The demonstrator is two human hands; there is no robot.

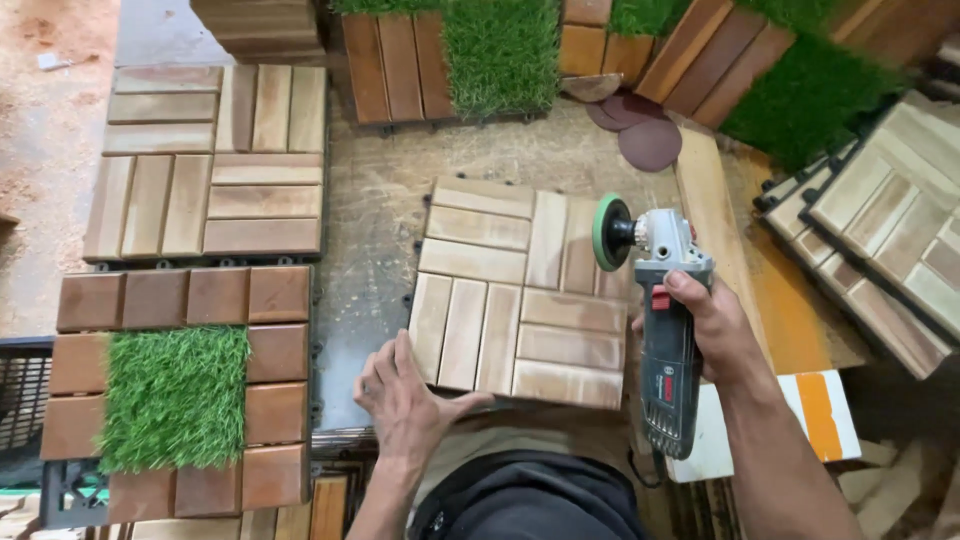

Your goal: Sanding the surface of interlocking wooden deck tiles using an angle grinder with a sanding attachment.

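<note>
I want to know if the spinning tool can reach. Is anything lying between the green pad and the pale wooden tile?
Nothing visible does. The grinder in the right hand holds its green pad over the tile, whose slats are bare. The left hand rests at the near corner.

Pale checker-slatted tile (520, 290), green-disced grey grinder (665, 330)

Both arms of the person are bare from the wrist up to the near edge of the view; no sleeve covers them. The left hand (405, 400) wears no glove, ring or watch, and the right hand (712, 325) is bare in the same way. Between the two forearms, at the near edge, there is a dark grey garment of soft folded cloth (530, 500) on the person's body. Above it shows a band of lighter, brownish cloth.
</note>
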